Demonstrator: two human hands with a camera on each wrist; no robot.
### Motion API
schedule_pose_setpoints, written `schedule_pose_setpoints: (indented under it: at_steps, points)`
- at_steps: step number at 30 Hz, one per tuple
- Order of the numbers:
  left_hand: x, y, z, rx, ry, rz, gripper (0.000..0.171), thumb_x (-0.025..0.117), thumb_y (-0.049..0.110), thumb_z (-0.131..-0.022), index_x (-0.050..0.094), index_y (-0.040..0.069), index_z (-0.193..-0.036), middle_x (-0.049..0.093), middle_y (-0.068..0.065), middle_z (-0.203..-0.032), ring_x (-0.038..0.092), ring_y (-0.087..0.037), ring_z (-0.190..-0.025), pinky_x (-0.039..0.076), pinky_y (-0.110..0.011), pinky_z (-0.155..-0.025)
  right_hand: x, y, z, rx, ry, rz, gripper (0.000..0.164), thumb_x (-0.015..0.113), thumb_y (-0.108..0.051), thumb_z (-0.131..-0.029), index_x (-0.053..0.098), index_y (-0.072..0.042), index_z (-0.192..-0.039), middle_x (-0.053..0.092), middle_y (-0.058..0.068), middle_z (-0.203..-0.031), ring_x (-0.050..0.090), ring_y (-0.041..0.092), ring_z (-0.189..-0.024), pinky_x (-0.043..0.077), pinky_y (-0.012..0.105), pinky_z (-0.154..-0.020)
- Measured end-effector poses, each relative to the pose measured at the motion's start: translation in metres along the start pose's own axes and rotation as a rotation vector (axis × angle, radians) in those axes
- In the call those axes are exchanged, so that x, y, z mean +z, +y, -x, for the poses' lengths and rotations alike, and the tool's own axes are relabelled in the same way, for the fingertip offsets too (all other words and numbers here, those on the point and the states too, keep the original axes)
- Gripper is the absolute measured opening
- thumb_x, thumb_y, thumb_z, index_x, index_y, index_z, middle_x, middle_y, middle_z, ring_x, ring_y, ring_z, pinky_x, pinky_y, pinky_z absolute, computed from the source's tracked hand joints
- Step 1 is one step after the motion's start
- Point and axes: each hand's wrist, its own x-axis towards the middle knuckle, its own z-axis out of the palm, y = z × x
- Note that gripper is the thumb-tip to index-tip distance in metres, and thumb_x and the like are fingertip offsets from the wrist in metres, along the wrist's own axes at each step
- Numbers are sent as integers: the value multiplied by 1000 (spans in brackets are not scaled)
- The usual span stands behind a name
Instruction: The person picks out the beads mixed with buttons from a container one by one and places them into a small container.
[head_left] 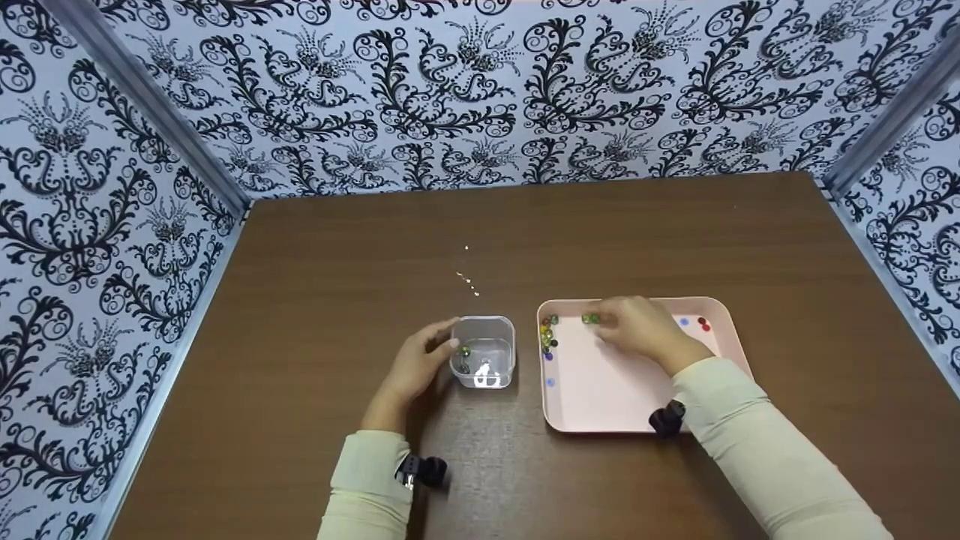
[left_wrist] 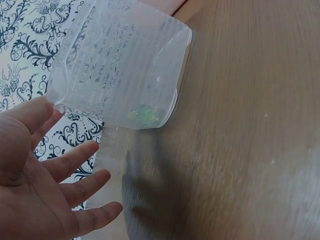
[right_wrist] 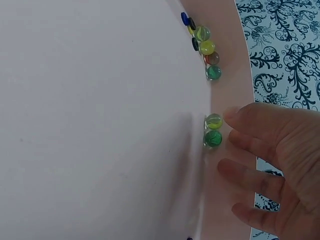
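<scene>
My left hand is at the left side of a clear plastic container, thumb and forefinger at its rim, other fingers spread loosely in the left wrist view. A greenish glass marble lies inside the container near that side. My right hand reaches over the back edge of a pink tray. Its fingertips are beside two marbles, a yellow-green marble and a green marble, against the tray wall, with nothing held between the fingers.
More marbles, yellow, green and reddish, line the tray's left wall, with a pale blue bead below them. Red beads lie at the tray's back right. Small white bits dot the brown table. Patterned walls stand behind and at the sides.
</scene>
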Motion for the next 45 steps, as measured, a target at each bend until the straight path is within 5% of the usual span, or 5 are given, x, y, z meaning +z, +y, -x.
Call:
schedule_pose_setpoints:
  at_steps: [45]
  points:
    - [-2,-1,1,-16,-12,3,38,60,9,-94,58,0,-131,58,-21,-132,50,-35,-126,36,-48,-109,3,4,-8,-12,-54,93,33,68,-8,-80,72,-8,-113,72,15,-103,66,35,-95,51,52,-84]
